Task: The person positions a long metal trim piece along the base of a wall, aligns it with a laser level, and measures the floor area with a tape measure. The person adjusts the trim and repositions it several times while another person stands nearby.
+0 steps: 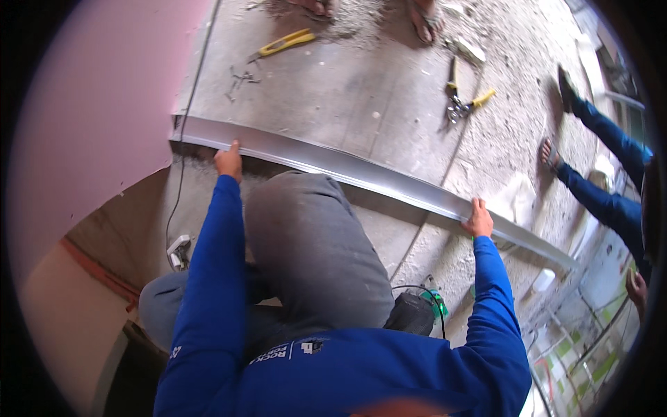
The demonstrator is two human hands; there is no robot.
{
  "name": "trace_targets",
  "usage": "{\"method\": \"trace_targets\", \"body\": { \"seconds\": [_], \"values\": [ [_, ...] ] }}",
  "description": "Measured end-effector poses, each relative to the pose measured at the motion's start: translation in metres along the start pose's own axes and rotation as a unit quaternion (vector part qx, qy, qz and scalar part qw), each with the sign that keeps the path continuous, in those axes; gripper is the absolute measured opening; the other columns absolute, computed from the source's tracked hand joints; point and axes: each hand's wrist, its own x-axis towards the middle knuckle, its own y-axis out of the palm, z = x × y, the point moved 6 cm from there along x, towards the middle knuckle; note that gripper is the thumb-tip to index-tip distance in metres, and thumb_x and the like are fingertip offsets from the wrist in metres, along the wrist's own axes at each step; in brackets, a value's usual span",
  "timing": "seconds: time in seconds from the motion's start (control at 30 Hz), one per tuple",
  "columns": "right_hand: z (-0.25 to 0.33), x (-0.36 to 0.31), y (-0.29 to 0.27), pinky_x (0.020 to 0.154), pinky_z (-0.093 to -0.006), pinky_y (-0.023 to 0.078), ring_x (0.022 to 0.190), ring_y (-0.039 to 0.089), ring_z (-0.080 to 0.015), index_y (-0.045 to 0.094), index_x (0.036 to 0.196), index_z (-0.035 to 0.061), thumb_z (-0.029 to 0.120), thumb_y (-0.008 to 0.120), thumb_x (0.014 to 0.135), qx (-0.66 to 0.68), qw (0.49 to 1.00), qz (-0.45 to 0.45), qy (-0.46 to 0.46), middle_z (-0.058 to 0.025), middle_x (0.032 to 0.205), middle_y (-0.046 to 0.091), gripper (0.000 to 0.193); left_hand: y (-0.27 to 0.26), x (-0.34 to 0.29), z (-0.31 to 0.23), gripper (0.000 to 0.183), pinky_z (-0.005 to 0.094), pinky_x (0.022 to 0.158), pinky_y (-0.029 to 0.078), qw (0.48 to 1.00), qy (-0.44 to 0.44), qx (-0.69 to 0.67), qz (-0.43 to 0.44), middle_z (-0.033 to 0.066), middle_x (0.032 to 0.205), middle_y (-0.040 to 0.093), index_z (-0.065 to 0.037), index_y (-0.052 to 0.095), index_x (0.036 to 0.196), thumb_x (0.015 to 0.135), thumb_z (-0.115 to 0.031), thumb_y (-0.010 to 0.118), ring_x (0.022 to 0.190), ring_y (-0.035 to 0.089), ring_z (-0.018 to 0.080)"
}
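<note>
A long silvery metal channel (347,169) stretches across in front of my knees, from the pink board at the left toward the lower right. Near its left end, my left hand (228,163) grips the near edge, one digit lying over the metal and the other fingers largely hidden. Farther along to the right, my right hand (479,221) is closed on the same edge. Beyond the channel lie yellow-handled snips (457,110) with the handles spread, and a yellow utility knife (286,42). Several small screws (242,78) are scattered below the knife.
A pink board (104,104) stands at the left, with a dark cable (185,118) running past it over the channel. By my knee sits a green and black power tool (434,300). Other people's feet (425,24) are at the top; someone in jeans (604,132) is at the right.
</note>
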Motion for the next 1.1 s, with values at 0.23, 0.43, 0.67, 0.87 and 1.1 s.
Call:
{"method": "trace_targets", "body": {
  "seconds": [0.23, 0.43, 0.67, 0.87, 1.1],
  "values": [
    [0.023, -0.008, -0.030, 0.080, -0.0466, 0.055, 0.099, 0.064, -0.0357, 0.049, 0.124, 0.0164, 0.016, 0.079, 0.058, 0.018, 1.000, -0.019, 0.006, -0.0076, 0.125, 0.052, 0.073, -0.003, -0.028, -0.021, 0.037, 0.0332, 0.037, 0.031, 0.996, -0.063, -0.070, 0.003, 0.0057, 0.070, 0.057, 0.004, 0.062, 0.098, 0.088, -0.031, 0.069, 0.044, 0.047, 0.0147],
    [0.019, -0.008, -0.017, 0.081, -0.0476, 0.055, 0.101, 0.064, -0.0368, 0.046, 0.129, 0.0176, 0.014, 0.078, 0.059, 0.027, 0.999, -0.017, 0.022, -0.0088, 0.135, 0.048, 0.076, -0.003, -0.025, -0.020, 0.041, 0.0364, 0.040, 0.039, 0.998, -0.048, -0.030, 0.007, 0.0098, 0.075, 0.061, 0.007, 0.062, 0.096, 0.088, -0.033, 0.069, 0.049, 0.053, 0.0193],
    [-0.001, -0.006, -0.013, 0.088, -0.0478, 0.054, 0.111, 0.060, -0.0396, 0.037, 0.140, 0.0193, 0.015, 0.079, 0.060, 0.040, 0.998, 0.039, 0.027, -0.0140, 0.143, 0.039, 0.090, 0.001, 0.007, 0.007, 0.055, 0.0422, 0.089, 0.049, 0.999, -0.023, 0.044, -0.008, 0.0283, 0.109, 0.066, 0.013, 0.064, 0.104, 0.085, -0.038, 0.069, 0.102, 0.064, 0.0393],
    [-0.020, -0.008, -0.038, 0.085, -0.0455, 0.052, 0.097, 0.062, -0.0397, 0.040, 0.137, 0.0083, 0.000, 0.060, 0.076, 0.190, 0.976, -0.093, 0.056, -0.0236, 0.122, 0.053, 0.064, 0.007, 0.019, 0.027, 0.058, 0.0441, 0.093, 0.047, 0.997, -0.039, 0.060, -0.006, 0.0318, 0.114, 0.063, 0.013, 0.063, 0.109, 0.084, -0.039, 0.070, 0.108, 0.061, 0.0410],
    [0.122, -0.045, -0.065, 0.047, -0.0284, 0.043, 0.062, 0.059, -0.0162, 0.042, 0.127, 0.0082, 0.001, 0.053, 0.086, 0.511, 0.775, 0.364, 0.078, -0.0096, 0.084, 0.061, 0.043, 0.007, 0.022, 0.032, 0.044, 0.0380, 0.058, 0.042, 0.999, -0.006, 0.028, -0.033, 0.0166, 0.085, 0.062, 0.008, 0.062, 0.095, 0.086, -0.034, 0.071, 0.070, 0.056, 0.0259]
  ]
}}
